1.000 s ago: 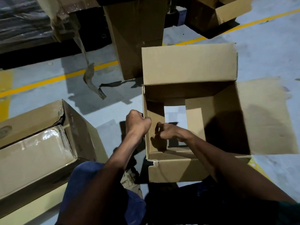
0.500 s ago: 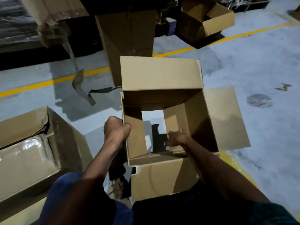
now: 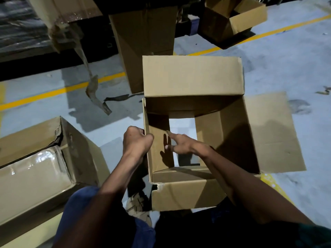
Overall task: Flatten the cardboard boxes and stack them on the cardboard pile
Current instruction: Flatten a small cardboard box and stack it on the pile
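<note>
A brown cardboard box (image 3: 231, 140) stands open in front of me, its top flaps spread out and its bottom flaps parted so the grey floor shows through. My left hand (image 3: 137, 142) is closed over the rim of the box's left wall. My right hand (image 3: 180, 144) reaches inside the box with its fingers spread, close to the inner face of that left wall and holding nothing. The cardboard pile cannot be made out in this view.
A long box (image 3: 35, 167) with a shiny taped top lies on the floor at left. A tall upright box (image 3: 145, 43) stands behind, and an open box (image 3: 232, 18) sits at top right. Loose tape (image 3: 93, 86) hangs at upper left. Yellow lines cross the grey floor.
My right hand has let go of the right bottom flap and moved left inside the box, fingers spreading. My left hand has kept its hold on the left wall.
</note>
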`<action>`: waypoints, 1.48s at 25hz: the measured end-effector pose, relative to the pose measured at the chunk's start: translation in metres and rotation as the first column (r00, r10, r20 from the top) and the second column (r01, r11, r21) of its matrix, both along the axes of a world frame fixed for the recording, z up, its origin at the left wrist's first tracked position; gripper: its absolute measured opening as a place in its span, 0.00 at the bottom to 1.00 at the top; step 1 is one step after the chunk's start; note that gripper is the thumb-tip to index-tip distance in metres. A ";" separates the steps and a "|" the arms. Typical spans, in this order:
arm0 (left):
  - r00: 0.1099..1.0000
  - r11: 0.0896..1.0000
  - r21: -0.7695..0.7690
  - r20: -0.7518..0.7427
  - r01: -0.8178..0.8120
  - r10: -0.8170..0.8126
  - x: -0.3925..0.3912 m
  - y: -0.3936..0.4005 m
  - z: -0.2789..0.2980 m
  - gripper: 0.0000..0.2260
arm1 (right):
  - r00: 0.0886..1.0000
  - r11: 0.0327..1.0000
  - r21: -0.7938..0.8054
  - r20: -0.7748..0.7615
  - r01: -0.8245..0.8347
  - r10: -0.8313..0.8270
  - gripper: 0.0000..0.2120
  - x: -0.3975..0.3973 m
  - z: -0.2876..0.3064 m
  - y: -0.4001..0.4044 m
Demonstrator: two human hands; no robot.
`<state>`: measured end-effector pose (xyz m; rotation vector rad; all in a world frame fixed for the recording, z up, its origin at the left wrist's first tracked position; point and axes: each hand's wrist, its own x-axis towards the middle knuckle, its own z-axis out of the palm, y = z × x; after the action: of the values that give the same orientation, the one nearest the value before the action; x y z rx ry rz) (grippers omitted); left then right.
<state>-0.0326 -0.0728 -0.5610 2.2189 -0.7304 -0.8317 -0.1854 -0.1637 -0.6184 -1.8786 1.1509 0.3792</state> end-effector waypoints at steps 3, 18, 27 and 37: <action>1.000 1.000 -0.006 0.008 0.021 -0.021 -0.012 -0.001 0.002 0.10 | 0.992 0.980 0.182 0.089 0.077 -0.094 0.28 0.007 -0.007 0.020; 0.990 0.990 0.017 -0.003 -0.142 0.142 0.013 0.009 0.013 0.12 | 0.899 0.997 -0.003 -0.433 -0.080 0.071 0.23 -0.045 0.014 -0.016; 0.992 0.994 0.021 0.057 -0.111 0.110 0.009 0.003 0.009 0.13 | 0.908 0.590 -0.695 0.257 0.411 -0.330 0.15 -0.034 0.061 -0.038; 0.937 1.000 0.030 0.350 -0.008 -0.003 0.003 0.004 0.007 0.05 | 0.712 0.482 -0.530 0.431 0.697 -0.555 0.27 -0.081 0.046 -0.055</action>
<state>-0.0295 -0.0685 -0.5542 2.4262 -0.8836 -0.4488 -0.2665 -0.2184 -0.5726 -1.7976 1.8977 -0.7491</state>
